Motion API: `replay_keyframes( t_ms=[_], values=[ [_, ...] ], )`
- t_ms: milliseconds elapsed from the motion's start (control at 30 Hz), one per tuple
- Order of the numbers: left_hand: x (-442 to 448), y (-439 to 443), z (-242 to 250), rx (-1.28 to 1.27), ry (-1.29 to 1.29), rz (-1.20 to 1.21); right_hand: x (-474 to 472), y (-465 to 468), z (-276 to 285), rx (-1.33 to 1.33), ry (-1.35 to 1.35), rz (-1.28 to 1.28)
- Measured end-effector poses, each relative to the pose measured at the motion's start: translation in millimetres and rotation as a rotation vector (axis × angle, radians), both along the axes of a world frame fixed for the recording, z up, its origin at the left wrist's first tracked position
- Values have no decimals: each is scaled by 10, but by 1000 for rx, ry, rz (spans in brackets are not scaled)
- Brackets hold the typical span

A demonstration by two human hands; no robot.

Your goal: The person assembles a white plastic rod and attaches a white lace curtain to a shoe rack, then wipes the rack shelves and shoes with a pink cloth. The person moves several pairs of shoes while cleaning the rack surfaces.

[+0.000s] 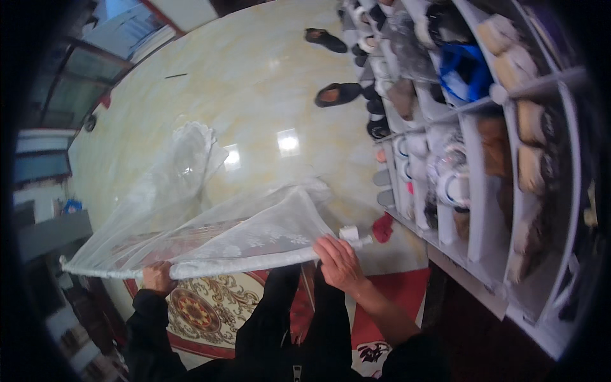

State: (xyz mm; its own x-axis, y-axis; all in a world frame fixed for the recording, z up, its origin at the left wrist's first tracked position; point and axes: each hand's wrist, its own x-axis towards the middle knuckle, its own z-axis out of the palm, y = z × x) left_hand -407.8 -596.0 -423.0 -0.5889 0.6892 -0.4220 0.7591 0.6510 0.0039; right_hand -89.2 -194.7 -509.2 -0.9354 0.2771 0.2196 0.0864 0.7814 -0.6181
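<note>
A sheer white lace curtain is gathered along a long white rod held crosswise in front of my legs. My left hand is closed around the rod and fabric towards its left part. Near the right end, my right hand grips the rod with the curtain's edge under its fingers. The rod's bare tip sticks out to the right of that hand. From the rod the fabric falls forward, and its scalloped hem rests on the glossy tiled floor.
A patterned rug and a red mat lie under and beside my legs. At the right stands a white shoe rack full of shoes. Black shoes and a red cloth are on the floor. Glass-fronted cabinets line the left.
</note>
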Motion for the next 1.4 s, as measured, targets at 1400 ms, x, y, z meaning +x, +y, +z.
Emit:
replay_keyframes(
  t_ms=[1400],
  values=[
    [1438, -2036, -2021, -134, -35, 1196, -139, -1197, -4060, -399, -403, 452]
  ],
)
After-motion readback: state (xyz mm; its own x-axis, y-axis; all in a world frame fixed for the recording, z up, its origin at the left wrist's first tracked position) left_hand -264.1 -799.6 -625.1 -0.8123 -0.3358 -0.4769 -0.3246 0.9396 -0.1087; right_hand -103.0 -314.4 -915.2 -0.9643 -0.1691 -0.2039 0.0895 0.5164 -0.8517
